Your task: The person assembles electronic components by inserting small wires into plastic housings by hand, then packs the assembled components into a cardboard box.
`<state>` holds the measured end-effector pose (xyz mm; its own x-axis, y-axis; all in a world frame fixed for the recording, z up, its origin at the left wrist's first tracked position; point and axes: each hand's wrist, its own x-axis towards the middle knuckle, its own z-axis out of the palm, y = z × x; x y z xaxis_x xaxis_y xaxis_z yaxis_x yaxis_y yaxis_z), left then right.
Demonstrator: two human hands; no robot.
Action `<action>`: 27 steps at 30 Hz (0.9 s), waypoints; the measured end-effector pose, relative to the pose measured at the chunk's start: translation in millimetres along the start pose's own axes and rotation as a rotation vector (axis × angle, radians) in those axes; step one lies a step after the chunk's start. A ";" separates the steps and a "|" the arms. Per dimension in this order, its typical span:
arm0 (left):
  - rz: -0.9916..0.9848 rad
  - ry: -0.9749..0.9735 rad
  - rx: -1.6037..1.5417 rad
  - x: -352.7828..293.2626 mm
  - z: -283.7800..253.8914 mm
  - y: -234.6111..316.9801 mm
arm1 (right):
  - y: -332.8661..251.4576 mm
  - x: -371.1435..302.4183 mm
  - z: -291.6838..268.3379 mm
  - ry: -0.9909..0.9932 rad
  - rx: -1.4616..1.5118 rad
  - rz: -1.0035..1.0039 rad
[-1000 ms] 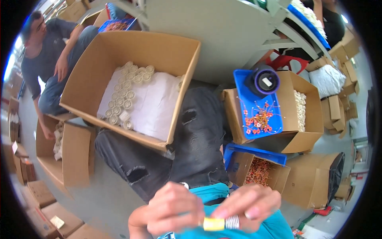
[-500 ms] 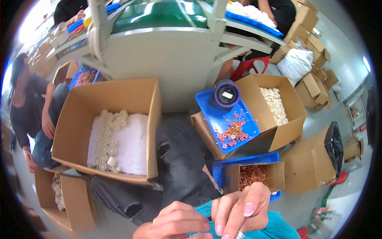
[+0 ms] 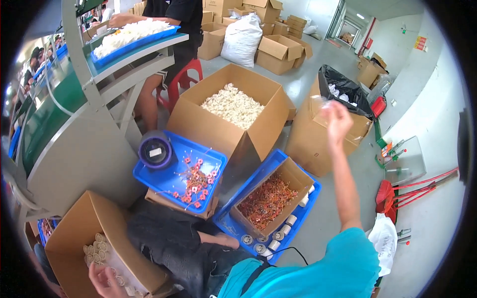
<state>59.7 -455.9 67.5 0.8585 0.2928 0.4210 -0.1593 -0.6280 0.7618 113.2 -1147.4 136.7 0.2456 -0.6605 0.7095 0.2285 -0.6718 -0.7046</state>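
Observation:
My right hand point(image 3: 339, 121) is stretched far out, its fingers pinched on a crumpled scrap of clear plastic point(image 3: 320, 103). It is near the black-lined carton point(image 3: 348, 82), where white scraps show inside the bag. My left hand point(image 3: 105, 282) is low at the left, with its fingers apart and no held thing visible. It is over the open cardboard box point(image 3: 112, 213) at my left leg. Inside that box, small round whitish parts point(image 3: 97, 251) stand in rows on a pale sheet, partly hidden by my hand.
A blue tray point(image 3: 144, 174) holds a purple-rimmed round container point(image 3: 155, 150) and red-wired parts point(image 3: 196, 181). A box of wired parts point(image 3: 266, 201) sits in another blue tray point(image 3: 226, 218) with white cylinders. Beyond stands a carton of white pieces point(image 3: 233, 107). A person point(image 3: 174, 30) works at the bench.
My view has swung right. My hands, together before, are now far apart: the right reaches out toward the black-lined carton with clear plastic, the left is over the box at left.

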 end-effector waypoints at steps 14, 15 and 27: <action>-0.267 -0.541 1.118 106.8 -45.8 -165.6 | 179.2 57.5 16.5 -0.502 -0.680 -0.469; -0.283 -0.625 1.157 106.3 -40.3 -170.1 | 121.2 -16.4 48.5 -0.632 -0.579 -0.399; -0.498 -0.549 0.667 85.9 34.9 -402.1 | 8.8 -317.3 26.9 -1.153 -0.413 0.292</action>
<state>214.6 -203.4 -219.9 0.8859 0.3652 -0.2859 0.4426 -0.8500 0.2857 62.6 -934.8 -95.1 0.9632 -0.2655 -0.0432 -0.2328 -0.7427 -0.6278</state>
